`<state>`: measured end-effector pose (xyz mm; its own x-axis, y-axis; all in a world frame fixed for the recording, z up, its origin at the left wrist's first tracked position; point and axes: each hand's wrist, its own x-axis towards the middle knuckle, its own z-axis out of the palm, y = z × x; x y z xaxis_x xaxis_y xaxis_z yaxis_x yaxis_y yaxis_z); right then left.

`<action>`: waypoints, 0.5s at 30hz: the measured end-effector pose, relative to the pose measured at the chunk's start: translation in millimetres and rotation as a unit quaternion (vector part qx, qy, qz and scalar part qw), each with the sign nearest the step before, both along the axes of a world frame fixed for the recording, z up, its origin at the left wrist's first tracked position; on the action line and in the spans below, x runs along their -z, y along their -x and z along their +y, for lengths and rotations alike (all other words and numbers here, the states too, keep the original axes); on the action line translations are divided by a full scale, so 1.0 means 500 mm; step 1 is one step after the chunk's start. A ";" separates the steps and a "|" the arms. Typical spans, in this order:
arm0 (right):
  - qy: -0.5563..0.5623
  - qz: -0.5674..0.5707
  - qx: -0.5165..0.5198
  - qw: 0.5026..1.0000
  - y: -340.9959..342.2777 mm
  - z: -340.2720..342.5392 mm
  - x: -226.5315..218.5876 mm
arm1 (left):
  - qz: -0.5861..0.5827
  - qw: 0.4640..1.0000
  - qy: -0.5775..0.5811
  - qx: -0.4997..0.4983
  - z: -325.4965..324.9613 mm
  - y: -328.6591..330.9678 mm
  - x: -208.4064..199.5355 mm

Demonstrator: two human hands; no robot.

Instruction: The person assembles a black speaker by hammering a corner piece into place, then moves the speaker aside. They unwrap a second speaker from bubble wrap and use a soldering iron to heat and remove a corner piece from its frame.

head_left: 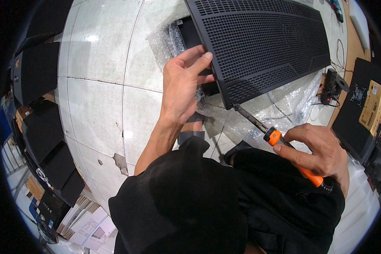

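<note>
A black panel with a mesh of small slots is tilted up in front of me. My left hand is closed on its left edge, the thumb on the front face and the fingers behind. My right hand holds a soldering iron with an orange and black handle and a metal shaft. The iron's tip is at the panel's near corner, but whether it touches is too small to tell. Behind the panel, a dark part shows on bubble wrap.
Black cabinets line the left side, with a stack of flat cartons at lower left. At right stand a black device with a red light and a dark board bearing a gold plate. Thin cables lie nearby.
</note>
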<state>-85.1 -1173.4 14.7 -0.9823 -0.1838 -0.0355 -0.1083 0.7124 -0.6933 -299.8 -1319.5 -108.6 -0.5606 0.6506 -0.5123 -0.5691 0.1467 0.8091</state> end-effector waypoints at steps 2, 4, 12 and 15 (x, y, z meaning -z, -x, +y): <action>0.007 -0.018 0.017 1.000 -0.004 -0.001 0.000 | 0.002 1.000 0.000 0.001 0.000 0.000 0.002; 0.012 -0.035 0.058 0.998 -0.011 -0.003 -0.006 | 0.003 1.000 0.005 -0.008 0.001 -0.002 0.006; 0.007 0.011 0.248 0.969 -0.093 0.063 -0.033 | 0.001 0.999 0.030 -0.010 0.010 -0.003 0.043; -0.054 0.014 0.341 0.938 -0.154 0.090 -0.026 | -0.004 0.999 0.039 0.003 0.019 -0.004 0.067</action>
<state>-8.3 -1128.5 27.9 -0.8709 0.4914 0.0097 0.3816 0.6884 -0.6168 -298.0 -1310.3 -142.1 -0.5530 0.6116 -0.5658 -0.5742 0.2124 0.7907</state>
